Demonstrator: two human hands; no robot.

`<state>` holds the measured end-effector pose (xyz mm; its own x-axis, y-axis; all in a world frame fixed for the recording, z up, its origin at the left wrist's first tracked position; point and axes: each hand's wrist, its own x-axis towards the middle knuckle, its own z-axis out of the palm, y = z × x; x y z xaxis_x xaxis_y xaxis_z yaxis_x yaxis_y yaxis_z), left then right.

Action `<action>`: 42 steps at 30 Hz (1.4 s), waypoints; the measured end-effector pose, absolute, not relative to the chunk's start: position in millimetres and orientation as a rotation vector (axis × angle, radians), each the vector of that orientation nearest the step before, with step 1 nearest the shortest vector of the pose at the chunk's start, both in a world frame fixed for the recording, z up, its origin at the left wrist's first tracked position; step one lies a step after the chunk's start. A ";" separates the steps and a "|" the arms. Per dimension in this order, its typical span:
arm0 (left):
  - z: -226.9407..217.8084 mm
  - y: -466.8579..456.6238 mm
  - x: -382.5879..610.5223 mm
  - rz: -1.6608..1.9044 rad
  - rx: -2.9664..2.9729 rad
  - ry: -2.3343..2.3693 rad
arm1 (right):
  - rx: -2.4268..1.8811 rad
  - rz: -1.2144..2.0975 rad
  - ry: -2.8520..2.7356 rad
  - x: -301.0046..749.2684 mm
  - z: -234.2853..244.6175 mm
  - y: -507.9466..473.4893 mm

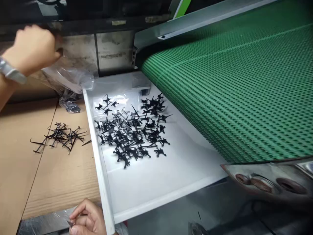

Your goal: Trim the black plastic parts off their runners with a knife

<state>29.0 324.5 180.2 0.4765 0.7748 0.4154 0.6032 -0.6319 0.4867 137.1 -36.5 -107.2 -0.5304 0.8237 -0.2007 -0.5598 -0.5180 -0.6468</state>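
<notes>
My left hand (31, 49), with a watch on its wrist, is raised at the far left, slightly blurred. Its fingers are curled at the top edge of a clear plastic bag (69, 76); something small and dark shows at the fingertips. My right hand (85, 221) rests at the bottom edge beside the corner of a white tray (156, 182) and pinches a small black plastic piece (71, 223). Several black moulded plastic parts (132, 130) lie in a heap in the tray. A smaller pile of thin black sprue sticks (60, 135) lies on the cardboard (61, 176) left of the tray.
A green perforated conveyor belt (232, 85) slopes down over the tray's right side. A metal machine wall (114, 52) stands behind the tray. A metal bracket with holes (266, 181) juts out at the lower right. A second small bag of black parts (70, 106) lies under the clear bag.
</notes>
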 end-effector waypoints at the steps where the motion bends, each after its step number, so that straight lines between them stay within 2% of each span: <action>1: 177.9 302.7 36.9 0.980 2.623 1.331 | -0.626 2.113 -0.659 138.5 -107.0 -37.9; 3: 162.2 258.3 57.4 0.695 2.924 1.427 | -0.637 2.117 -0.642 142.1 -104.5 -38.6; 5: 134.0 222.9 80.1 0.091 2.936 1.237 | -0.666 2.080 -0.608 145.0 -100.2 -36.9; 6: 117.9 211.4 91.3 -0.050 2.898 1.162 | -0.683 2.054 -0.585 145.9 -97.8 -35.8; 10: 70.7 204.3 129.3 -0.297 2.792 1.078 | -0.731 1.973 -0.506 144.8 -90.3 -38.2; 13: 68.3 212.4 142.7 -0.355 2.731 1.061 | -0.765 1.936 -0.459 143.6 -90.8 -49.7; 16: 89.9 213.2 133.9 -0.304 2.732 1.096 | -0.772 1.928 -0.447 143.0 -97.8 -65.3; 19: 124.8 210.1 107.6 -0.075 2.761 1.174 | -0.752 1.956 -0.465 139.5 -108.6 -80.7; 22: 152.1 203.7 77.8 0.585 2.481 1.236 | -0.728 2.011 -0.521 134.2 -116.2 -95.0; 24: 156.4 194.9 59.7 0.854 2.120 1.229 | -0.725 2.055 -0.589 133.8 -115.8 -103.3; 30: 112.7 137.7 5.5 1.051 1.081 1.067 | -0.791 2.058 -0.810 150.9 -81.2 -94.5; 37: 45.8 37.0 -32.9 1.017 0.631 0.957 | -0.794 1.670 -0.944 133.8 -13.4 -9.7; 42: 10.4 4.6 -26.4 1.062 0.512 0.897 | -0.836 1.567 -1.059 113.2 1.1 4.2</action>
